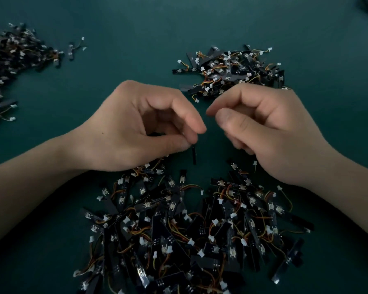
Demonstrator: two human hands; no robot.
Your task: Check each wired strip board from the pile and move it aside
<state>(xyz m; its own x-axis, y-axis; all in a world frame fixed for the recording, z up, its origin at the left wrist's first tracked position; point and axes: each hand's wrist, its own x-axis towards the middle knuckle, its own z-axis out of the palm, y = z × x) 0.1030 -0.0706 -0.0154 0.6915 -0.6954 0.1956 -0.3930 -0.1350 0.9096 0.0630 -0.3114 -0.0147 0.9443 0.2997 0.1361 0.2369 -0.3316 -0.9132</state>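
Nearest me, the big pile of black wired strip boards with white plugs [189,230] covers the dark green counter [136,28]. Just beyond the pile, my left hand [136,128] pinches one thin black strip board [193,157] in its fingers [191,118], and the board hangs down edge-on. My right hand [263,132] is curled beside it, with nothing visible in its grasp. Two smaller heaps lie farther beyond the pile, one to the right [232,71] and one to the left [13,60].

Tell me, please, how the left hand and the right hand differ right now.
The left hand pinches a black strip board that hangs below its fingertips; the right hand shows nothing in its curled fingers. The right hand overlaps the near edge of the farther pile in this view; the left hand does not. Both are bare, knuckles up, fingertips pointing toward each other.
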